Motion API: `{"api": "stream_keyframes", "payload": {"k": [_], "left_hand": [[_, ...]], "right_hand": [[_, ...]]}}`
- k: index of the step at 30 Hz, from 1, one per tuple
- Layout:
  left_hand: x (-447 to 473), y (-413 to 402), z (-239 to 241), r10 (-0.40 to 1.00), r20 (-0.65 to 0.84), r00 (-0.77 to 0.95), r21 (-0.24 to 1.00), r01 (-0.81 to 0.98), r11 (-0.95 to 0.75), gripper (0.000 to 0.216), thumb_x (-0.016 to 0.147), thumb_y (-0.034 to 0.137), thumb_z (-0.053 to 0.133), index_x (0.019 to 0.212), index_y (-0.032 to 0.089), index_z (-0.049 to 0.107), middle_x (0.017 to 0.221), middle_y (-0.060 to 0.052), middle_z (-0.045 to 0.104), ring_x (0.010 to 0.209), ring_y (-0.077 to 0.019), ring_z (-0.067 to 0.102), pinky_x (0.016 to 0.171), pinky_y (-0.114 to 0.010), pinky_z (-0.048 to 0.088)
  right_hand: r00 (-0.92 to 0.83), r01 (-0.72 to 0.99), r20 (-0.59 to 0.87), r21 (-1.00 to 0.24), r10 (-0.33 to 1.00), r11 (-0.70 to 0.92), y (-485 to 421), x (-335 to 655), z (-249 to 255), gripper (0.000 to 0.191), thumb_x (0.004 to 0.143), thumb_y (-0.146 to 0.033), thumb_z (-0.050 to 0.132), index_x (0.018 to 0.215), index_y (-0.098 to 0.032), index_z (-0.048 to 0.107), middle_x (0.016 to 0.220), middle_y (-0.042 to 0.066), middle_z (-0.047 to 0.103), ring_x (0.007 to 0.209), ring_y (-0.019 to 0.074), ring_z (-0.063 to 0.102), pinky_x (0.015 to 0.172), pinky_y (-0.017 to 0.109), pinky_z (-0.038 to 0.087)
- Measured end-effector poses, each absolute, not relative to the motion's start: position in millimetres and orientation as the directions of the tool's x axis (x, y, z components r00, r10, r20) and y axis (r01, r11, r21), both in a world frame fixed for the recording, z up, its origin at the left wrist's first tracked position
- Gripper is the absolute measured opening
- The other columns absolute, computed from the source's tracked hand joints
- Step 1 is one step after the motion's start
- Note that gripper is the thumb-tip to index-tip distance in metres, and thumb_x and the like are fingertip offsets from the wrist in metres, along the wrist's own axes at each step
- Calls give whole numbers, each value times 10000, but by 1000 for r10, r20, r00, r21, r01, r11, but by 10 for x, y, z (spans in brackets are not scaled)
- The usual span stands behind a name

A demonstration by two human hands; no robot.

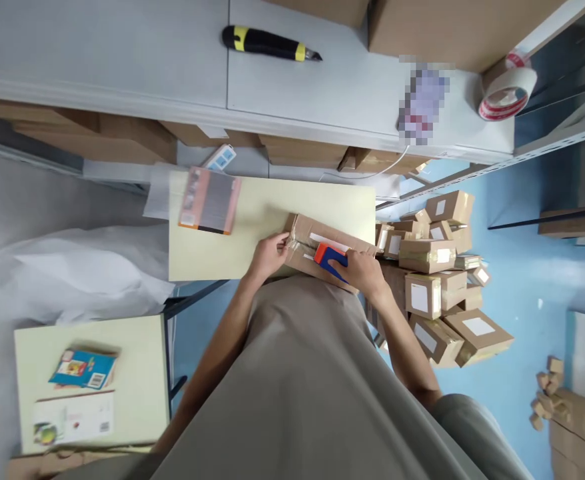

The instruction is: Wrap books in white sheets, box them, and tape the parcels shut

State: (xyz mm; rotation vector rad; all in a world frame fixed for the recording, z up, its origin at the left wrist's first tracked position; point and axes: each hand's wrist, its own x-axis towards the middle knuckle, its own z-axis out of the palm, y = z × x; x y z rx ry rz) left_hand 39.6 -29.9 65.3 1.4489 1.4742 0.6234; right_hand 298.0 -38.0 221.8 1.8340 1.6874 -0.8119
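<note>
A small brown cardboard box [302,230] lies at a slant on the pale yellow table, against the front of my body. Shiny tape shows at its left end, and a white strip runs along its top. My left hand [268,256] grips that left end, thumb and fingers bent around the edge. My right hand [365,272] is closed on a blue and red tape dispenser [328,257], which lies over the top of the box near the middle. The dispenser's underside is hidden.
A pink and grey packet [210,200] lies on the table [267,197]. On the shelf above are a utility knife [272,44], a blurred-out object and tape rolls [508,93]. Cardboard boxes [427,257] are piled at the right. A blue packet [86,368] lies lower left.
</note>
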Motion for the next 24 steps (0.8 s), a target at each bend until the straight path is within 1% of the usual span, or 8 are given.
{"api": "stream_keyframes", "payload": {"k": [4,7,11,14,16,18,20,24], "left_hand": [[773,-248,673,976,-208,63,820,556,139,328,969,400,754,1232,212,811,1078,-98,828,899,-233,784,892,-363,649],[1029,-163,667,989,-129,-67,737,661,141,236,1002,422,737,1091,226,833,1039,-106,805,881,-242,749,884,-369,603],[1137,-86,646,982,-126,-142,700,689,189,207,1028,396,706,957,241,824,963,-81,789,841,-237,709,836,-355,560],[1048,-124,666,975,-105,-198,671,710,216,239,1047,394,673,945,239,823,979,-87,791,879,-252,704,852,-366,546],[935,-186,691,965,-88,-248,648,721,245,252,1055,399,659,947,241,823,989,-92,792,899,-259,705,858,-369,543],[787,-258,709,949,-80,-304,625,727,285,249,1053,394,662,939,240,821,972,-91,786,893,-257,704,849,-364,539],[612,-330,713,925,-75,-372,597,726,341,237,1047,372,666,922,233,812,943,-88,773,892,-255,702,838,-357,533],[289,-451,691,868,-61,-493,546,711,443,227,1032,340,657,889,217,785,922,-97,761,923,-266,708,852,-364,530]], "right_hand": [[59,993,-723,-26,689,-113,-289,3230,2024,586,1125,-622,519,1301,-109,741,1251,272,802,1204,382,770,926,377,543],[19,992,-733,-70,680,-103,-229,3421,1936,615,1126,-642,504,1313,-102,732,1251,273,803,1206,379,769,922,375,538],[-33,991,-736,-114,676,-76,-160,3540,1926,612,1123,-646,509,1275,-103,748,1236,262,808,1205,386,768,910,375,535],[-87,983,-732,-174,675,-62,-67,3493,1951,593,1112,-658,534,1250,-127,759,1235,243,813,1181,376,770,896,369,534],[-148,968,-728,-247,670,-54,7,3434,1972,588,1103,-680,544,1246,-151,758,1221,221,820,1152,358,773,869,354,530],[-224,947,-731,-319,644,-33,68,3430,2014,583,1092,-705,554,1179,-171,769,1158,196,831,1096,338,781,830,335,518],[-287,927,-741,-375,606,-18,102,3555,2092,582,1077,-724,572,1053,-178,771,1039,173,832,997,313,791,778,317,500],[-279,915,-802,-390,527,-108,94,4163,2306,563,1047,-723,612,881,-196,717,774,104,786,728,250,762,661,303,466]]}}
